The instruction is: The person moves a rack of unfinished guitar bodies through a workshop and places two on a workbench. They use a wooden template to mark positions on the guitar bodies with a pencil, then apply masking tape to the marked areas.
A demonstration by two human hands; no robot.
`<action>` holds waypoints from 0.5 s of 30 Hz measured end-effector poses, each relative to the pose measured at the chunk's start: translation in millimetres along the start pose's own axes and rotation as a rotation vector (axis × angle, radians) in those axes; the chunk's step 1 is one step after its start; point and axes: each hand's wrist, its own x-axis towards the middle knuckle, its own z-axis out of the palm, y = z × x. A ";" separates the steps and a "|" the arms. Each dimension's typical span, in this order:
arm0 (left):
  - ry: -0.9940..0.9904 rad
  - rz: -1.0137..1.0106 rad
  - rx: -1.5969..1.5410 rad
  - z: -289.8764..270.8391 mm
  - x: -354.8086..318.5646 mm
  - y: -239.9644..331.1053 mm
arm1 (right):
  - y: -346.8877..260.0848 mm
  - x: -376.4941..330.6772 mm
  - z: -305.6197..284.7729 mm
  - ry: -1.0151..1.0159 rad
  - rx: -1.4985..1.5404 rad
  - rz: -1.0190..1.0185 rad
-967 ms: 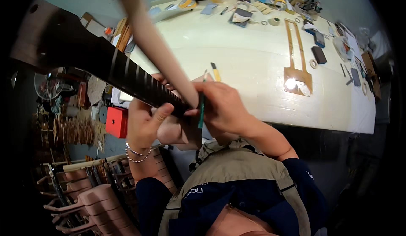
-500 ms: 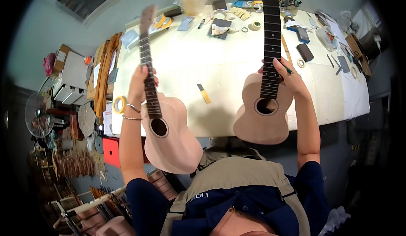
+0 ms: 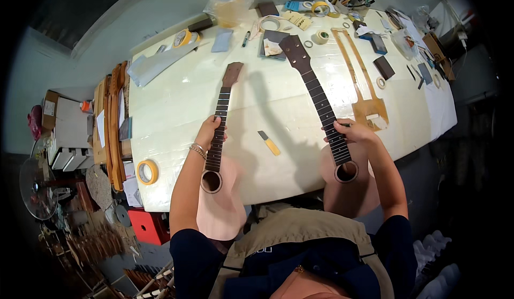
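Two unfinished, unstrung ukuleles with pale bodies and dark fretboards hang over the near table edge. My left hand [image 3: 209, 132] wraps round the neck of the left ukulele [image 3: 220, 205], its headstock pointing away from me. Round the neck of the right ukulele [image 3: 350, 194] my right hand [image 3: 354, 132] is closed; this neck tilts to the left. A small dark stick end shows by the right fingers, its kind unclear. Between the two instruments a yellow-handled knife [image 3: 270, 143] with a dark blade lies on the white-covered table [image 3: 257, 184].
A wooden template [image 3: 370, 106] with two long arms lies right of the right neck. Yellow tape [image 3: 147, 172] sits at the left edge. Along the back are a plastic bag [image 3: 229, 7], tape rolls and a sanding sheet [image 3: 274, 44]. Wooden necks [image 3: 114, 127] stand at left, above a red box [image 3: 148, 227].
Both ukuleles have come lower and nearer to me in the view, and the right one's neck now leans left. The template beside it has come into sight. Both hands keep their hold.
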 end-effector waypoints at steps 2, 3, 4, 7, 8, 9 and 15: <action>0.070 0.005 0.013 -10.9 16.1 15.3 | 6.7 12.0 6.0 0.007 0.017 0.031; 0.096 0.019 0.028 -19.8 26.3 20.4 | -1.6 10.7 18.5 0.084 -0.059 0.015; 0.136 0.039 0.043 -28.2 38.2 26.9 | 6.2 19.9 20.1 0.093 -0.062 -0.101; 0.189 0.087 0.048 -47.3 68.0 43.5 | 16.0 35.2 27.9 0.176 -0.069 -0.213; 0.185 0.110 0.051 -47.9 74.0 48.4 | 18.0 37.1 31.7 0.212 -0.068 -0.208; 0.191 0.095 0.046 -47.7 76.9 49.5 | 20.2 39.3 34.7 0.209 -0.074 -0.198; 0.732 0.503 1.147 -11.9 58.3 39.3 | 38.1 67.0 42.6 0.314 -0.130 -0.241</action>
